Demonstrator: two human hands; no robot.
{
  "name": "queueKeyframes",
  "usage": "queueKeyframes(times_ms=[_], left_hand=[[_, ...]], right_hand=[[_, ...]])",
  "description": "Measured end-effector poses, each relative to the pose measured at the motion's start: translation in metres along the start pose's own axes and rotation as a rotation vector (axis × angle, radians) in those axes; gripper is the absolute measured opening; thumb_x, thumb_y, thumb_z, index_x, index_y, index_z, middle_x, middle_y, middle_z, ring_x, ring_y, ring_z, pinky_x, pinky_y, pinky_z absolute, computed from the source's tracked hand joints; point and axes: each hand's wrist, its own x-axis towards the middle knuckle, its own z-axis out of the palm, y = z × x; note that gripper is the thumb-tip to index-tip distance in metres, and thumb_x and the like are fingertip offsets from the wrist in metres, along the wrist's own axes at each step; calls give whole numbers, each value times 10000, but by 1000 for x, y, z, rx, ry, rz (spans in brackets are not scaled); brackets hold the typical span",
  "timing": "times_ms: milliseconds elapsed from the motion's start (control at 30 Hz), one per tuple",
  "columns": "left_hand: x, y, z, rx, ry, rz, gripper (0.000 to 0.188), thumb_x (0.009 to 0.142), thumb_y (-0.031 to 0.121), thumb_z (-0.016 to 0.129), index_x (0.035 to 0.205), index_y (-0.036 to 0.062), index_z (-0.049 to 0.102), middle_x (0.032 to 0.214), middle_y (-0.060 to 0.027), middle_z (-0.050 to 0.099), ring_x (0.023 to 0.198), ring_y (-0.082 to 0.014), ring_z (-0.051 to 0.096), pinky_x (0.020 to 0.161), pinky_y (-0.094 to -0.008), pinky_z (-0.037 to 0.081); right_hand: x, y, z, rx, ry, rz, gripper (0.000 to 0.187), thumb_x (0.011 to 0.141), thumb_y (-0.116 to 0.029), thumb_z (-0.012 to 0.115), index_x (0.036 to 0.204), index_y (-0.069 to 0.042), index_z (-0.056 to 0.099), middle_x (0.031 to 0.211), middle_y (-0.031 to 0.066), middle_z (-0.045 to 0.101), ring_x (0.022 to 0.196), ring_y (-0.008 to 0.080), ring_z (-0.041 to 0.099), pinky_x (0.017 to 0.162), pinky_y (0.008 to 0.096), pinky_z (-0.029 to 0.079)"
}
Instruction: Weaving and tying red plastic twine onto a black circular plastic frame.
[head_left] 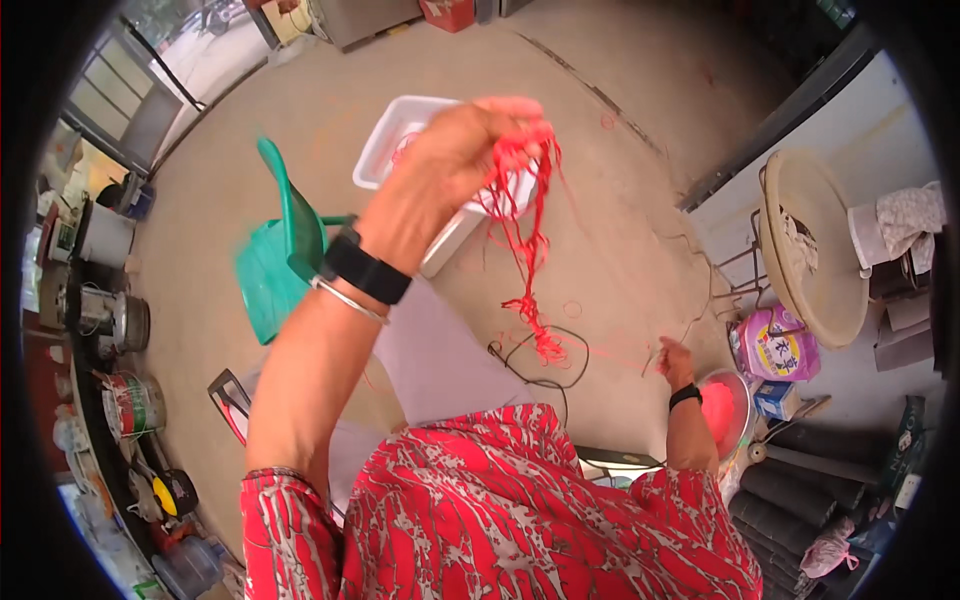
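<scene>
My left hand (pixel 462 142) is raised in the middle, its fingers closed round a tangled bundle of thin red loops (pixel 530 240). The bundle dangles toward the floor and ends in a knotted clump. Behind and below this hand stands a white plastic tub (pixel 378 150) with some red strands in it; the hand and bundle hide part of it. My right hand (pixel 675 360) is held out low on the right, well apart from the bundle, with its fingers drawn together. Whatever it may pinch is too small and blurred to make out. A metal basin (pixel 742 420) with bright red contents lies close to my right wrist.
A green plastic chair (pixel 275 270) is at the left of the tub. A dark cable (pixel 570 383) coils on the floor, where stray red loops lie. To the right are a large round beige pan (pixel 800 250), a purple package (pixel 780 342) and dark rolls (pixel 800 490). Pots line the left side.
</scene>
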Motion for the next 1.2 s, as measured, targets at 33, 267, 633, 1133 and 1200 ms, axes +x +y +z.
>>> queueKeyframes(times_ms=[33, 267, 633, 1133, 1200], left_hand=[[-2, -5, 4, 9, 0, 10, 228, 887, -58, 482, 1110, -94, 517, 975, -208, 623, 824, -220, 637, 678, -269, 577], [-7, -28, 19, 114, -97, -172, 158, 870, -63, 529, 1023, -65, 569, 912, -158, 639, 783, -197, 649, 646, -269, 580], [3, -36, 11, 150, -90, -207, 145, 869, -75, 507, 1007, -62, 552, 878, -144, 621, 728, -228, 636, 638, -305, 562], [-7, -36, 17, 475, -72, -112, 258, 797, -90, 495, 1037, -37, 572, 837, -75, 602, 693, -182, 632, 607, -298, 529], [-6, -36, 15, 479, -64, -106, 269, 793, -95, 489, 1045, -46, 566, 837, -80, 600, 650, -191, 632, 584, -305, 530]], right_hand=[[2, 1, 10, -110, -155, 93, 217, 860, -146, 607, 1052, -49, 632, 674, 36, 570, 488, 156, 528, 438, 309, 440], [-139, -151, 160, -209, -295, -609, 395, 818, -182, 653, 1185, -49, 590, 932, 71, 647, 833, 149, 601, 668, 283, 495], [-260, -251, 187, -87, -364, -1042, 320, 821, -54, 605, 1141, -47, 615, 1018, 42, 631, 869, 123, 565, 720, 256, 481], [-298, -248, 202, -306, -568, -1329, 116, 840, -99, 631, 926, -27, 602, 904, 48, 612, 850, 176, 575, 765, 310, 463], [-293, -239, 204, -159, -626, -1208, 126, 853, -112, 625, 933, -21, 592, 877, 39, 611, 825, 155, 571, 738, 295, 465]])
